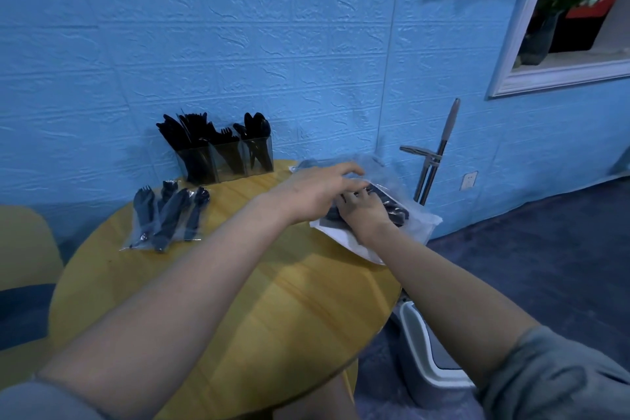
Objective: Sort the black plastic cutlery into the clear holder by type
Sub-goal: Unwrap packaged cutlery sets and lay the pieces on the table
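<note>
The right hand [366, 211] curled its grip around a bundle of black cutlery [392, 208] inside a clear plastic bag [409, 232] at the desk's [272, 300] right edge; the bundle's long axis ran from lower left up to the right. The left hand [317, 191] rested on the bag with relaxed fingers, holding nothing clearly. Wrapped cutlery packets [167, 215] lay at the left, pointing toward the wall. The clear holder [226, 160] stood behind them, its cutlery upright.
</note>
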Tool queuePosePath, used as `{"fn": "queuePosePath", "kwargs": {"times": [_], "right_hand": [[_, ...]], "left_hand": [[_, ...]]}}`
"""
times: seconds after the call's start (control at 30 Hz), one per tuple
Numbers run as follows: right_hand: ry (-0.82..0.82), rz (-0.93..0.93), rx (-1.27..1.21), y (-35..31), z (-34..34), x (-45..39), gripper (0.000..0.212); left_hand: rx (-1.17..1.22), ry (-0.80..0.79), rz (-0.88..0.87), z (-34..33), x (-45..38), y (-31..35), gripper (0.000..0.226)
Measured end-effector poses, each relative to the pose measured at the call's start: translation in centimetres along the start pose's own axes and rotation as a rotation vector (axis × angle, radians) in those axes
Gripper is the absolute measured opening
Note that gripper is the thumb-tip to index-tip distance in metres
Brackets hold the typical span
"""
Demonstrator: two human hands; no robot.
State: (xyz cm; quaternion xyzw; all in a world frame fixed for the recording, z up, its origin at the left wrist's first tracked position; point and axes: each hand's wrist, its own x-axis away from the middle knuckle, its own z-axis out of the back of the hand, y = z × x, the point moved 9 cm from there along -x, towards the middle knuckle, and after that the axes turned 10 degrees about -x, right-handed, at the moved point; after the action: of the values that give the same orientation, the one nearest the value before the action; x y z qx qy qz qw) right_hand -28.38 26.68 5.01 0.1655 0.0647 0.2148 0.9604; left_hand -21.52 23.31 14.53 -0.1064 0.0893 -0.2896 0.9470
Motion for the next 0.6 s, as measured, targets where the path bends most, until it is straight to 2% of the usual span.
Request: {"fn": "queuePosePath", "kwargs": {"times": [0.1,0.17,0.27,0.37,0.43,0.6], "right_hand": [[0.117,0.031,-0.105,0.7,0.5,1.2,0.048],[0.254,0.026,-0.235,1.4,1.2,2.5,0.042],[0.502,0.073,-0.380,1.7,2.8,5.4,0.049],[0.632,0.116,-0.467,1.9,3.4,7.8,0.053],[0.668,0.170,-0.497,1.7,3.1,8.8,0.058],[0.582,0.241,-0.488,0.8,2.4,8.7,0.057]], "left_hand": [[-0.043,0.023,0.053,0.6,0.6,-0.5,0.071],[-0.075,0.027,0.065,0.5,0.8,-0.5,0.072],[-0.082,0.042,0.066,0.0,0.8,-0.8,0.070],[-0.045,0.034,0.076,-0.7,0.8,-1.4,0.068],[0.005,0.026,0.092,-1.0,0.9,-1.7,0.063],[0.316,0.048,0.126,-1.9,0.8,-2.1,0.049]]}}
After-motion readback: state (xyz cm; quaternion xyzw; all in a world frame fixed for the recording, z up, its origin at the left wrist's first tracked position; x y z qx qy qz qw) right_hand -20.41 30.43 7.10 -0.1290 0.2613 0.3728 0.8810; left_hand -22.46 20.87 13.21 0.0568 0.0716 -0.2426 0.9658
